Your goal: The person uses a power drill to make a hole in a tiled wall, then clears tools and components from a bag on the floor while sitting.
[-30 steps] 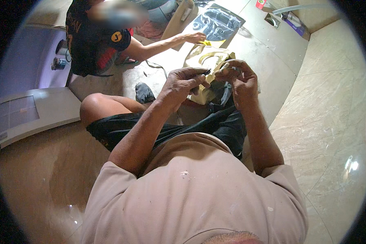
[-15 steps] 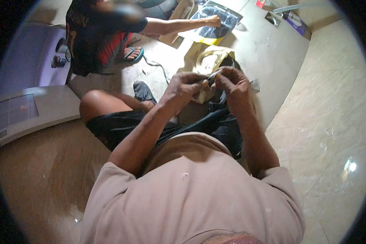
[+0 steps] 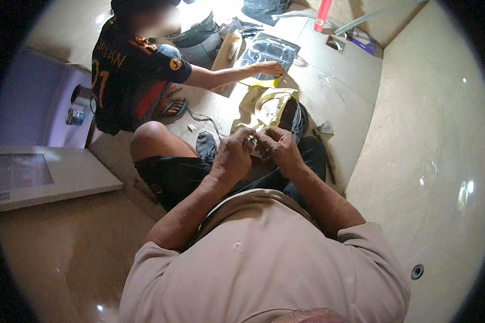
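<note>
My left hand [image 3: 233, 153] and my right hand [image 3: 277, 148] are pressed together over my lap, fingers curled around a small object [image 3: 251, 141] between them; too little of it shows to tell what it is. Just beyond my hands lies a pale yellow cloth bag [image 3: 264, 107] on the floor. I sit with my bare left knee [image 3: 151, 140] raised and dark shorts below my hands.
Another person in a dark jersey [image 3: 129, 70] squats ahead to the left, one hand [image 3: 269, 68] on a clear plastic packet [image 3: 267, 54]. A grey bucket [image 3: 199, 40], a red tube [image 3: 323, 13], a white panel [image 3: 43, 175] at left and a floor drain [image 3: 417, 271] surround me.
My hands have drawn closer to my body and lower in the view. The other person's arm stays stretched out onto the plastic packet.
</note>
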Motion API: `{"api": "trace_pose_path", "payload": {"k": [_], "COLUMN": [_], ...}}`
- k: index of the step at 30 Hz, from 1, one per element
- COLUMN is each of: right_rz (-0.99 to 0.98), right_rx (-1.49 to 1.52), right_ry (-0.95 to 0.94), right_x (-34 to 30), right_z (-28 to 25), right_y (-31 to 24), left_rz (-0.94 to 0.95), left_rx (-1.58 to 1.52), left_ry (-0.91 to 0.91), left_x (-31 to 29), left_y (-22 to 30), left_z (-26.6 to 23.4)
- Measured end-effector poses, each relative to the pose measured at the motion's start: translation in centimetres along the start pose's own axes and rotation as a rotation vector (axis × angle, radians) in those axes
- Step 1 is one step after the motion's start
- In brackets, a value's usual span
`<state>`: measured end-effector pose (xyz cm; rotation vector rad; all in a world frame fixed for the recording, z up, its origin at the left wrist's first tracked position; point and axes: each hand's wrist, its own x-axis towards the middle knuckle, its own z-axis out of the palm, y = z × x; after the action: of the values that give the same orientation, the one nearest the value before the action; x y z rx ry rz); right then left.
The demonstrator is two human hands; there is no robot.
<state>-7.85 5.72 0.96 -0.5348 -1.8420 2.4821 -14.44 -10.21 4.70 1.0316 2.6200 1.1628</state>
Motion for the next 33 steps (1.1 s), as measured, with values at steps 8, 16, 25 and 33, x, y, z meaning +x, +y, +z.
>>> {"api": "trace_pose_path", "payload": {"k": [8,16,25,33], "right_rz": [0.139,0.390,0.189,0.401], "right_rx": [-0.865,-1.185,-1.163,-0.736], "right_ry": [0.669,0.661,0.293,0.597], "right_x": [5.2,10.7,34.6,44.0], "right_z": [-11.8,-11.6,-10.0,-11.5], "right_y": [4.4,9.7,7.2,16.7], "left_rz": [-0.429,0.368,-0.298,-0.096], "left_rx": [-0.800,0.029,0.269,0.217], "left_ry": [0.032,-0.376,-1.216,-0.443], "left_x": [6.7,20.4,26.0,20.8], "left_y": [-0.9,-6.5,-24.2,-39.8], "left_z": [-10.0,-10.6,7.8,13.8]}}
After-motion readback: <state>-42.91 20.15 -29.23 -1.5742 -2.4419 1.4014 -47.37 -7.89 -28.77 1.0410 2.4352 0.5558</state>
